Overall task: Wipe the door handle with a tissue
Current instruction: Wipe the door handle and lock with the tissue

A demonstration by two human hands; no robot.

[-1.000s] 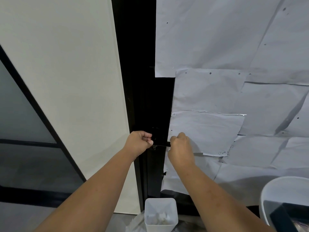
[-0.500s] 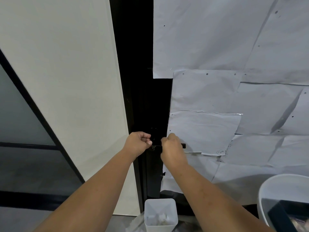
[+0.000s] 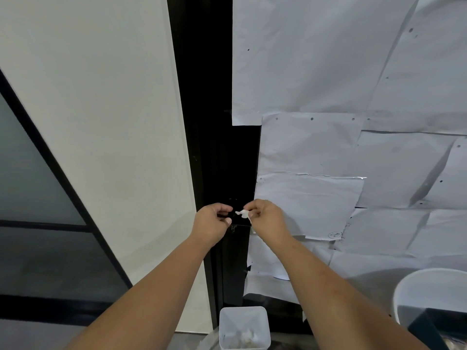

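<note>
A black door handle [image 3: 241,225] juts from the dark door edge [image 3: 222,160], only a thin bar of it showing between my hands. My right hand [image 3: 267,219] pinches a small white tissue [image 3: 243,213] just above the handle. My left hand [image 3: 212,223] is curled at the left end of the handle, against the dark lock plate; what its fingers enclose is hidden.
The door face to the right is covered with overlapping white paper sheets [image 3: 353,147]. A pale wall panel [image 3: 113,122] lies left. Below stand a small white bin [image 3: 243,327] holding crumpled tissues and a larger white container [image 3: 429,291] at lower right.
My right hand slid left along the handle, then lifted slightly, so the white tissue now shows between the hands. The left hand has barely moved.
</note>
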